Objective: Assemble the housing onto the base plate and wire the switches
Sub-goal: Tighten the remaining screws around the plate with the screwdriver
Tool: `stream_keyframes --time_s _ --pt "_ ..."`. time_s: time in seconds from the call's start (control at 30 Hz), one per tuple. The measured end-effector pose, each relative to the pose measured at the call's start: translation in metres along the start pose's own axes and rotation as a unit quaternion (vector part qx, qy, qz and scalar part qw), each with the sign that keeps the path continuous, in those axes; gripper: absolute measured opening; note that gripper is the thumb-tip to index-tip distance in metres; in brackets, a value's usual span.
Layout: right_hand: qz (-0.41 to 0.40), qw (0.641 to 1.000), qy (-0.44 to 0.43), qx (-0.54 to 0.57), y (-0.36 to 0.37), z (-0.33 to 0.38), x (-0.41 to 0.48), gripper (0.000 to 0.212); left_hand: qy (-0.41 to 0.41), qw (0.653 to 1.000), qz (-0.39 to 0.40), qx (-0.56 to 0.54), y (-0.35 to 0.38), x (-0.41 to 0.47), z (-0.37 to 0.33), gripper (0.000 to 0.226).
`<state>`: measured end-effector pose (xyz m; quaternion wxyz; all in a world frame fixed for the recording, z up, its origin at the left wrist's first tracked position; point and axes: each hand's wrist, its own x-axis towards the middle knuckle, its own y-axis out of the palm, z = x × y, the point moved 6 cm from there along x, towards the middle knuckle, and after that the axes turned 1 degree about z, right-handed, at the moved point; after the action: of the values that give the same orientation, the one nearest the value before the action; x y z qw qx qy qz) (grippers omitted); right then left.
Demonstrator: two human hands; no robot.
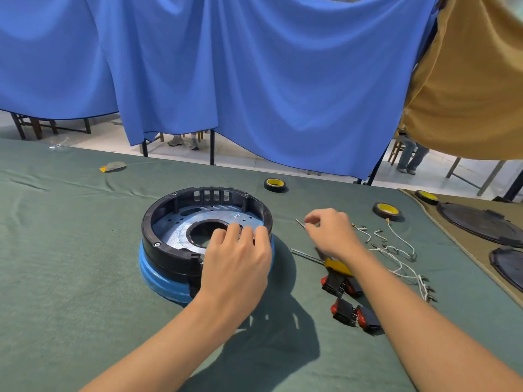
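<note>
Now the right hand (331, 233) pinches a thin pin (299, 222) in its fingers (311, 225) — seat it straight. Left hand (237, 258), grasping nothing, presses the base plate (175, 227) — hold firm.

Both bare forearms reach in from the bottom of the frame. The left grip (237, 251) sits at centre, palm down, fingers bent, tips pointing downward; whether they hold anything is hidden. The right grip (329, 232), right of centre, pinches a thin metal pin (299, 222) between thumb and forefinger.

Parts, counted
Three tape rolls (276, 184) (387, 211) (426, 196) toward one o'clock; four switches (332, 284) (355, 287) (343, 311) (369, 321) at four; two black lids (478, 222) (509, 265) at three.
</note>
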<state>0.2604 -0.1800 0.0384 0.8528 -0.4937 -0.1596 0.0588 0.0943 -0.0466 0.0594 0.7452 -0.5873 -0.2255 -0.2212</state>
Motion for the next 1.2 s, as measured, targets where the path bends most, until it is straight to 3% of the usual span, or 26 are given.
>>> stream_keyframes --time_s 0.17,0.27,0.37,0.47,0.67,0.8,0.87,0.97,1.07,1.2 --pt "0.105 0.981 -0.023 -0.164 0.034 0.012 0.015 0.036 0.012 0.997 -0.070 -0.006 0.001 -0.011 -0.005 0.017" --pt "0.088 0.973 -0.016 -0.211 0.037 0.011 0.016 0.026 0.004 0.999 -0.038 0.004 0.007 -0.014 -0.004 0.015" --pt "0.025 0.964 -0.043 -0.261 0.033 0.016 0.012 0.019 -0.010 1.000 0.011 0.026 0.015 -0.016 -0.007 0.030" --pt "-0.006 0.975 -0.035 -0.220 0.031 0.017 0.014 0.019 -0.020 0.999 0.034 0.022 0.019 -0.017 -0.007 0.055" --pt "-0.011 0.983 -0.007 -0.185 0.021 0.023 0.008 0.027 -0.010 1.000 0.025 0.001 0.018 -0.018 -0.004 0.049" --pt "-0.012 0.998 0.056 0.027 0.009 0.026 -0.012 0.022 -0.008 1.000 0.014 -0.009 0.014 -0.015 -0.001 0.044" --pt "0.012 0.980 0.089 0.179 0.004 0.032 -0.030 0.021 -0.007 1.000 0.010 -0.012 0.012 -0.015 -0.001 0.041" --pt "0.067 0.889 0.152 0.426 0.004 0.043 -0.066 0.022 -0.004 1.000 0.012 -0.017 0.010 -0.013 -0.001 0.038" --pt "0.112 0.795 0.209 0.559 0.016 0.054 -0.096 0.023 0.003 0.999 0.012 -0.030 0.007 -0.013 -0.002 0.037" --pt "0.097 0.768 0.244 0.584 0.026 0.061 -0.109 0.021 0.011 0.999 -0.001 -0.047 0.000 -0.011 -0.003 0.037"
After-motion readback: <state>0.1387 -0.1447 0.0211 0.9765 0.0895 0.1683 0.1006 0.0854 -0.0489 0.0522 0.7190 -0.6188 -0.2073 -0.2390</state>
